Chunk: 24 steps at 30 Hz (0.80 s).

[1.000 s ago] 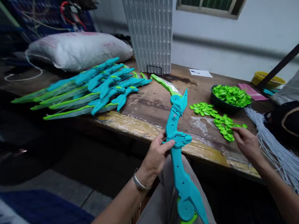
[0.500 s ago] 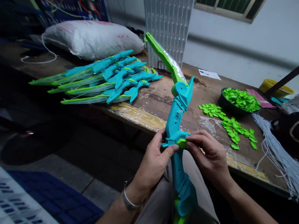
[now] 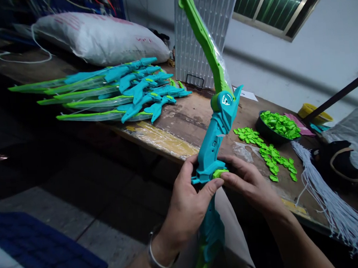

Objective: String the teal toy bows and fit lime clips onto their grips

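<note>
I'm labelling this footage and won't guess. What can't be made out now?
- Bow's lower tip: head view, cut off by bottom edge.
- Green piece's underside: head view, hidden by left hand and right hand.
- Right hand's farther fingertips: head view, behind the bow.
- Sack's print: head view, blurred.

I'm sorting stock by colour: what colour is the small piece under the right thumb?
Bright green; the small piece shows best in the head view.
</note>
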Each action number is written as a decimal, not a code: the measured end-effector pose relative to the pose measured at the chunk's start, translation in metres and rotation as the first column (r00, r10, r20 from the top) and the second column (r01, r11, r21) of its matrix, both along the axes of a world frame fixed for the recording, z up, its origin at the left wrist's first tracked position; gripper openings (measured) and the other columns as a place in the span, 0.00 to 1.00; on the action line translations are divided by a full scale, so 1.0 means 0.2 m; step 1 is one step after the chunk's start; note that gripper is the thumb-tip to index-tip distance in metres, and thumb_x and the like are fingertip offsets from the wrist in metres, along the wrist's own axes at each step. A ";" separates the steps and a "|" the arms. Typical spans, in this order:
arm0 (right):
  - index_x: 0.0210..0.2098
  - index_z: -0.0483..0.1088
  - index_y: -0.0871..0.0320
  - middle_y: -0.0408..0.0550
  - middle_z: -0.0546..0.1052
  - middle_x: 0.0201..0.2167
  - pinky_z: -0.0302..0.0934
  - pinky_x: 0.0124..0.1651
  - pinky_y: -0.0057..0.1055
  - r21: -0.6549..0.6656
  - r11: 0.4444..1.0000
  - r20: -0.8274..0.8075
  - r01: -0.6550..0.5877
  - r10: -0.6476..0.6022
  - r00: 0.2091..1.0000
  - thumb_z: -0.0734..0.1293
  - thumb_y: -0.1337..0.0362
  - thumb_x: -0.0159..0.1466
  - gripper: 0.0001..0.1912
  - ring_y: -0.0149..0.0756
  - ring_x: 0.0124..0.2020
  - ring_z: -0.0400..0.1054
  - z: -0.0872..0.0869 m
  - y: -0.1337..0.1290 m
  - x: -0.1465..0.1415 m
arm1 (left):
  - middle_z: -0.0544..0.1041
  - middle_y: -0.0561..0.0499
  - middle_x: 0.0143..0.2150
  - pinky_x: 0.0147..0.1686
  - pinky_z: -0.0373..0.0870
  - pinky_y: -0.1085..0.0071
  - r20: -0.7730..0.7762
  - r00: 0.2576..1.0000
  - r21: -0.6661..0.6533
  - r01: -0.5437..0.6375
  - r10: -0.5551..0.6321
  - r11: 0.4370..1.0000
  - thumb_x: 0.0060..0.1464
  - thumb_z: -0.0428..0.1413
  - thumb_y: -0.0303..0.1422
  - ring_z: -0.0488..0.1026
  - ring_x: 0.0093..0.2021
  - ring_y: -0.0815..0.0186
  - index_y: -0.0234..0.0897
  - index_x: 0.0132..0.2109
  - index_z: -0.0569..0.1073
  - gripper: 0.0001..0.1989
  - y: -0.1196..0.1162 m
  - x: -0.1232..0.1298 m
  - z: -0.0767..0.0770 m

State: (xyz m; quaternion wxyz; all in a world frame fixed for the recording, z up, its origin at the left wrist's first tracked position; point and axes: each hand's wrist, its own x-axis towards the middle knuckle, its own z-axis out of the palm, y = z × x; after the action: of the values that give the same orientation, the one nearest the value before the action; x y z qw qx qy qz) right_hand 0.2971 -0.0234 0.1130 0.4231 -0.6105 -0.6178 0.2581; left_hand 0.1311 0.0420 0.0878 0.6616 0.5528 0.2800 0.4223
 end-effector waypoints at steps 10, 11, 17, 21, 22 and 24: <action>0.45 0.70 0.57 0.46 0.75 0.36 0.65 0.38 0.30 0.078 0.995 -0.071 0.067 -0.061 0.996 0.69 0.52 0.70 0.15 0.36 0.36 0.69 -0.12 -0.08 -0.01 | 0.83 0.51 0.40 0.40 0.76 0.71 -0.121 0.991 0.126 -0.034 0.050 0.991 0.57 0.63 0.37 0.79 0.37 0.62 0.37 0.51 0.76 0.16 -0.06 0.01 -0.06; 0.45 0.71 0.57 0.46 0.75 0.36 0.65 0.39 0.31 0.072 0.994 -0.088 0.087 -0.080 0.993 0.70 0.52 0.69 0.15 0.36 0.36 0.70 -0.14 -0.09 -0.01 | 0.83 0.51 0.40 0.41 0.76 0.71 -0.133 0.991 0.109 -0.013 0.028 0.994 0.57 0.64 0.37 0.80 0.38 0.62 0.37 0.50 0.76 0.16 -0.05 0.02 -0.07; 0.49 0.73 0.57 0.48 0.78 0.37 0.69 0.37 0.32 0.017 0.983 -0.245 0.184 -0.174 0.954 0.70 0.41 0.66 0.26 0.37 0.34 0.72 -0.24 -0.12 0.03 | 0.83 0.51 0.41 0.40 0.78 0.72 0.011 0.996 -0.323 0.086 -0.087 0.942 0.49 0.70 0.40 0.80 0.38 0.63 0.39 0.54 0.74 0.27 0.02 0.09 -0.17; 0.45 0.75 0.56 0.47 0.79 0.34 0.69 0.39 0.32 -0.073 0.951 0.226 0.302 -0.279 0.933 0.60 0.46 0.73 0.22 0.36 0.33 0.73 -0.30 -0.20 0.32 | 0.80 0.48 0.30 0.21 0.75 0.73 0.147 0.985 -0.602 0.166 -0.096 0.781 0.45 0.70 0.35 0.75 0.26 0.63 0.35 0.42 0.78 0.17 0.12 0.08 -0.14; 0.42 0.76 0.56 0.49 0.79 0.35 0.68 0.42 0.34 -0.054 0.919 0.317 0.390 -0.355 0.880 0.61 0.50 0.73 0.18 0.38 0.35 0.73 -0.32 -0.23 0.42 | 0.79 0.47 0.30 0.18 0.72 0.74 0.180 0.978 -0.631 0.194 -0.101 0.751 0.47 0.68 0.34 0.72 0.24 0.65 0.34 0.38 0.78 0.12 0.16 0.07 -0.12; 0.36 0.75 0.58 0.54 0.77 0.37 0.66 0.48 0.38 -0.004 0.844 0.427 0.536 -0.483 0.765 0.63 0.59 0.70 0.12 0.43 0.42 0.71 -0.35 -0.32 0.62 | 0.78 0.45 0.30 0.14 0.67 0.78 0.275 0.953 -0.666 0.285 -0.129 0.690 0.50 0.62 0.31 0.68 0.20 0.70 0.32 0.36 0.79 0.07 0.22 0.04 -0.10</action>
State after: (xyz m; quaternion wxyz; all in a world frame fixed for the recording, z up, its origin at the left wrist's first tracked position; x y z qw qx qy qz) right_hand 0.4214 -0.0865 0.0420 0.2990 -0.8208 -0.4853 0.0379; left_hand 0.1382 0.0868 0.0682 0.8896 0.2432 0.2839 0.2623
